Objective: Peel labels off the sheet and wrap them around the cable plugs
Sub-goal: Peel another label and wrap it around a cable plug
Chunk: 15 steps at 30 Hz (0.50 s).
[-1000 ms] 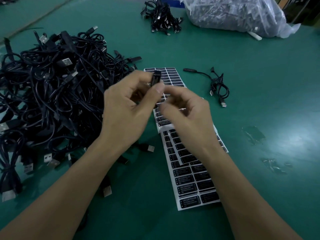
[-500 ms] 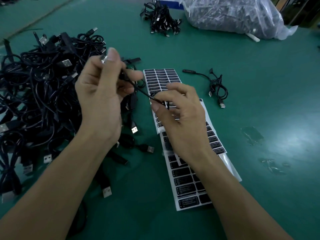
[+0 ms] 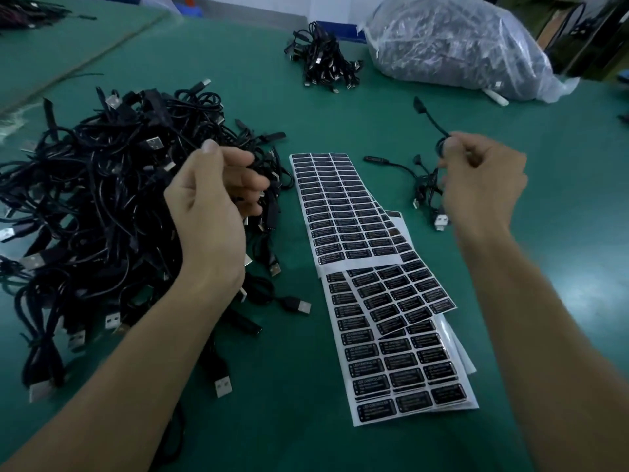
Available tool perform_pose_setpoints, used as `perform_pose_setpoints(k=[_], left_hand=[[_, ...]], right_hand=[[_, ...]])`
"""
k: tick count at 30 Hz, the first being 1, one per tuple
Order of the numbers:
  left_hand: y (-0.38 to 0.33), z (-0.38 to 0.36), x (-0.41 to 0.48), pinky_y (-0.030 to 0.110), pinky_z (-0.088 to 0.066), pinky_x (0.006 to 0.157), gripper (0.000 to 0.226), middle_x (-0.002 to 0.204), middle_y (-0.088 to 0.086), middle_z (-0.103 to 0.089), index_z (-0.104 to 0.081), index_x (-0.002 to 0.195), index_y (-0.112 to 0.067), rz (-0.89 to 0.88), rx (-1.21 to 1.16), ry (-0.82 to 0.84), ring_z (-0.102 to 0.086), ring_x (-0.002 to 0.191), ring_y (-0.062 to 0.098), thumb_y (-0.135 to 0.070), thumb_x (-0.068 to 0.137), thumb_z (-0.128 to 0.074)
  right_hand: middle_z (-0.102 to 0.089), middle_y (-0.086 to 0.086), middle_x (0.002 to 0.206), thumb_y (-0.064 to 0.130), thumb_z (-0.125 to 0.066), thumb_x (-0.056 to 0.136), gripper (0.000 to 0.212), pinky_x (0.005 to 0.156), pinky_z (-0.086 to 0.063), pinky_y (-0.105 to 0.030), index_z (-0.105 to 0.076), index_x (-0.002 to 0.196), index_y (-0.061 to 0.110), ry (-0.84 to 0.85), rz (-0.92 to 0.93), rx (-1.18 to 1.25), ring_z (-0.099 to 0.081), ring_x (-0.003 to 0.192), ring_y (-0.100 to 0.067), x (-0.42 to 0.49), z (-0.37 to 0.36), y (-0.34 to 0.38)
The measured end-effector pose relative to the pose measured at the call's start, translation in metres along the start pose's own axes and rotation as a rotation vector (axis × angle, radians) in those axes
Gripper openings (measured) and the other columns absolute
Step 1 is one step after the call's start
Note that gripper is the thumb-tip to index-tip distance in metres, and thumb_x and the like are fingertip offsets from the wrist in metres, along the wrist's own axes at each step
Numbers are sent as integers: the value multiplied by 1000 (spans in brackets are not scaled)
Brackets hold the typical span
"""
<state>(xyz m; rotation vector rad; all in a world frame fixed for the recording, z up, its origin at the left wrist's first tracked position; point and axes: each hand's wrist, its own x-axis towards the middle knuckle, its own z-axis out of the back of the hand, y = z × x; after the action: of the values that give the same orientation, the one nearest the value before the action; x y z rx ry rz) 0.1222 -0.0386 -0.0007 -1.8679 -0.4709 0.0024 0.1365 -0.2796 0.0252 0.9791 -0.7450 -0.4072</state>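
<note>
Several white sheets of black labels (image 3: 340, 212) lie overlapped down the middle of the green table (image 3: 561, 233). A big tangled pile of black USB cables (image 3: 95, 199) fills the left side. My left hand (image 3: 211, 216) hovers at the pile's right edge with curled fingers; whether they hold a cable is unclear. My right hand (image 3: 483, 189) pinches one black cable (image 3: 434, 126), whose slim plug sticks up to the left. This hand is above a small cluster of cables (image 3: 423, 185) lying right of the sheets.
A small bundle of cables (image 3: 323, 63) lies at the back centre. A large clear plastic bag of cables (image 3: 456, 46) sits at the back right. Loose USB plugs (image 3: 223, 386) lie between the pile and the sheets.
My hands have parted. The right hand carried the cable from over the label sheets to the right, above the small cluster. The left hand let go and dropped to the pile's edge.
</note>
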Motion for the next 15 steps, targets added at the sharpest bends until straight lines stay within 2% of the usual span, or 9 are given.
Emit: perform_pose_setpoints(k=[1, 2, 4, 5, 6, 9, 12, 15], left_hand=[[1, 1, 1, 27, -47, 55, 41, 62, -4, -66, -66, 81, -16, 3, 1, -7, -57, 58, 12, -26, 109, -37], [1, 2, 1, 27, -47, 55, 41, 62, -4, -66, -66, 81, -16, 5, 0, -11, -57, 58, 12, -26, 109, -37], [2, 3, 2, 26, -47, 57, 42, 61, -4, -65, -65, 80, -17, 16, -6, -15, -57, 59, 12, -27, 109, -37], [3, 3, 2, 27, -46, 57, 42, 60, -4, -64, -65, 80, -17, 25, -9, -20, -56, 58, 12, -27, 109, -38], [4, 3, 2, 27, -46, 57, 42, 60, -4, -64, -65, 79, -17, 34, -11, -27, -56, 58, 12, -27, 109, -38], [5, 3, 2, 26, -46, 55, 42, 58, -5, -63, -65, 79, -16, 46, -11, -38, -55, 56, 11, -27, 109, -37], [6, 3, 3, 26, -45, 55, 43, 57, -5, -62, -64, 80, -15, 45, -14, -38, -53, 55, 11, -27, 110, -36], [7, 3, 4, 25, -44, 53, 44, 54, -5, -60, -63, 78, -14, 48, -29, -53, -51, 52, 11, -27, 110, -36]], right_hand=[[-66, -16, 77, 26, -55, 99, 27, 78, -53, -32, -72, 99, 5, 25, 22, -69, -48, 66, -11, 9, 1, -3], [-65, -11, 83, 28, -53, 100, 31, 88, -48, -26, -71, 109, 4, 72, 32, -136, -49, 76, -11, 15, 1, -4], [-68, -4, 118, 31, -54, 101, 39, 105, -36, -22, -61, 136, 13, 182, 38, -262, -58, 110, -17, 19, 1, -3], [-64, -7, 132, 29, -55, 101, 41, 109, -35, -25, -57, 140, 15, 220, 63, -319, -57, 120, -22, 17, 1, -4], [-64, -10, 134, 24, -56, 99, 40, 108, -37, -27, -59, 138, 16, 237, 99, -367, -59, 117, -25, 14, -1, -3], [-74, -7, 113, 17, -55, 95, 29, 92, -45, -24, -72, 119, 17, 284, 168, -402, -63, 92, -18, -7, -13, 3], [-75, 2, 91, 18, -55, 96, 22, 84, -52, -28, -76, 96, 20, 486, 210, -371, -68, 86, -17, -40, -37, 17], [-67, 1, 78, 27, -56, 98, 23, 74, -48, -30, -69, 80, 21, 666, 241, -352, -59, 76, -18, -68, -70, 34]])
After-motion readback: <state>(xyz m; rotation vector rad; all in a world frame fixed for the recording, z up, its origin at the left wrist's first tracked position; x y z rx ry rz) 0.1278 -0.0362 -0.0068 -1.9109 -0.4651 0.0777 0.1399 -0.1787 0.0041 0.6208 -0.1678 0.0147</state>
